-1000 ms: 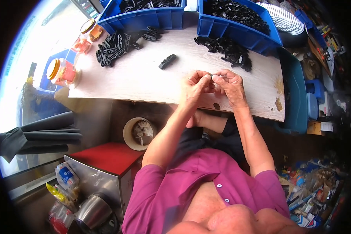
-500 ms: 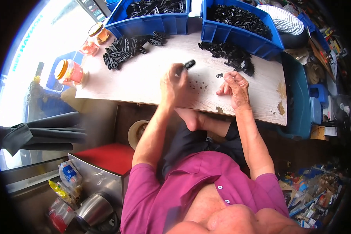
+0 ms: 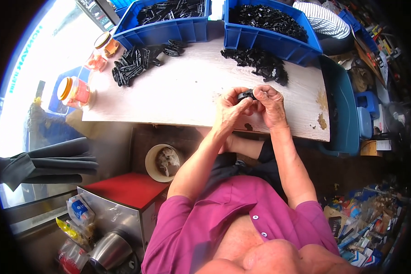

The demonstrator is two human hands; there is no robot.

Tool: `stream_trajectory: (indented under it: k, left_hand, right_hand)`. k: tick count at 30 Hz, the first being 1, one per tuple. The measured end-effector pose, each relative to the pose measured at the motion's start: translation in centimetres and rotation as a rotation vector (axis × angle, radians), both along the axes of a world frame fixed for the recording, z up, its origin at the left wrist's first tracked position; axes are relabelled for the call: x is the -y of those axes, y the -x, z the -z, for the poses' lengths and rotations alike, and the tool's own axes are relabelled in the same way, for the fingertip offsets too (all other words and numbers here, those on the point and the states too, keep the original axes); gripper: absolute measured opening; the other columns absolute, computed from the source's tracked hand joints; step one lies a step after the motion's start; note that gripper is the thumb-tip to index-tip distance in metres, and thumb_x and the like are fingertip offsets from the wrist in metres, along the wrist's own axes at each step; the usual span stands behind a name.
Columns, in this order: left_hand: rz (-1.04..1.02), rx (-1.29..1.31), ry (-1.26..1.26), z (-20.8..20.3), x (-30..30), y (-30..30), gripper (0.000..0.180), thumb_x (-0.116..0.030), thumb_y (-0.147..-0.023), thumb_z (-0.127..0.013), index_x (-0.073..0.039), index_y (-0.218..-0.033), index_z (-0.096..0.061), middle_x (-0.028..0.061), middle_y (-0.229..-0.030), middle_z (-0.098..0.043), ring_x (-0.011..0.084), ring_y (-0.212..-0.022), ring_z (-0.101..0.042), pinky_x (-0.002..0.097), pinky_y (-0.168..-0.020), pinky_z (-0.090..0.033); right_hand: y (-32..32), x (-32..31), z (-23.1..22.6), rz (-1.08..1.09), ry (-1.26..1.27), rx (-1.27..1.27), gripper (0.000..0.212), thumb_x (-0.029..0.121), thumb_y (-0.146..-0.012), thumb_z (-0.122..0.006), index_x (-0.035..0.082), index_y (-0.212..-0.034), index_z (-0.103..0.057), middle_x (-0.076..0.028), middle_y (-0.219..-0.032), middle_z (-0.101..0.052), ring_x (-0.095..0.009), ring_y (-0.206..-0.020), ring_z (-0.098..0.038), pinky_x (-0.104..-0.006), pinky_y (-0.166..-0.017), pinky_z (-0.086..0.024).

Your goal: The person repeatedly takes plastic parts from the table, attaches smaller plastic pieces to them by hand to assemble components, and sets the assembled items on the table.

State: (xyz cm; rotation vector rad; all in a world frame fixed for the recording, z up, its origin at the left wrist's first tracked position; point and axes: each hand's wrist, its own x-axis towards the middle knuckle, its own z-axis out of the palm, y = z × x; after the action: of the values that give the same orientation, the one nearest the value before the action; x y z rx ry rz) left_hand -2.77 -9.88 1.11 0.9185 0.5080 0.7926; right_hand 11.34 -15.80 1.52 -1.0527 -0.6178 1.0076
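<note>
Left hand: the left hand point(image 3: 229, 108) pinches a black piece point(image 3: 245, 95) between thumb and fingers.
Right hand: the right hand point(image 3: 272, 108) is closed narrow, its fingertips on the right end of the same piece.
Black piece: held just above the table point(image 3: 182, 101), near its front edge.
Left blue bin: the left blue bin point(image 3: 164, 34) is heaped with long black parts; a pile of similar parts point(image 3: 136, 65) lies before it.
Right blue bin: the right blue bin point(image 3: 270, 42) is full of small black bits, with a spread of bits point(image 3: 266, 66) just in front.
Jar: an orange-lidded jar point(image 3: 80, 92) at the table's left end has pinkish-red contents.
Bucket: a pale bucket point(image 3: 152, 167) on the floor contains whitish scraps.
Teal tub: the teal tub point(image 3: 346, 112) stands beside the table's right end; its contents cannot be told.
</note>
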Motion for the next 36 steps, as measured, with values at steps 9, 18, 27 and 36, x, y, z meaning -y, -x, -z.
stream_trajectory:
  k: [9,18,27,36]
  left_hand:
    - [-0.043,-0.067,0.079,-1.1,0.0,-0.3,0.02,-0.01,-0.089,-0.065,0.0,-0.106,-0.062,0.0062,-0.084,-0.066,0.0117,-0.069,-0.063,0.0241,-0.063,-0.055]
    - [-0.147,-0.057,0.168,-0.8,-0.3,-0.6,0.016,-0.013,-0.087,-0.067,-0.002,-0.098,-0.063,0.0053,-0.075,-0.064,0.0127,-0.063,-0.061,0.0253,-0.059,-0.054]
    - [-0.075,-0.094,0.167,-1.7,-0.1,0.1,0.016,-0.01,-0.087,-0.065,-0.003,-0.102,-0.063,0.0067,-0.076,-0.064,0.0131,-0.061,-0.062,0.0255,-0.057,-0.053]
    - [-0.579,-0.888,-1.226,0.1,-11.5,-1.7,0.034,-0.016,-0.086,-0.062,-0.018,-0.12,-0.065,0.015,-0.119,-0.06,0.035,-0.109,-0.054,0.0445,-0.09,-0.046]
  right_hand:
    - [0.1,-0.2,0.1,-0.013,0.014,0.023,0.014,0.016,-0.083,-0.077,0.007,-0.09,-0.071,0.003,-0.07,-0.065,-0.003,-0.053,-0.05,-0.0172,-0.049,-0.036]
    - [0.4,-0.7,-1.3,-0.024,0.126,0.183,0.021,0.025,-0.085,-0.073,0.007,-0.082,-0.063,0.003,-0.065,-0.059,-0.004,-0.048,-0.046,-0.0199,-0.043,-0.033]
    - [1.2,-0.5,-0.7,0.017,0.129,0.255,0.023,0.02,-0.086,-0.066,0.006,-0.071,-0.055,0.002,-0.063,-0.052,-0.006,-0.046,-0.046,-0.0255,-0.04,-0.044]
    - [-0.1,0.5,-1.2,0.116,0.064,-0.076,0.025,0.026,-0.091,-0.062,0.005,-0.077,-0.06,0.001,-0.047,-0.042,-0.01,-0.04,-0.045,-0.0378,-0.049,-0.058]
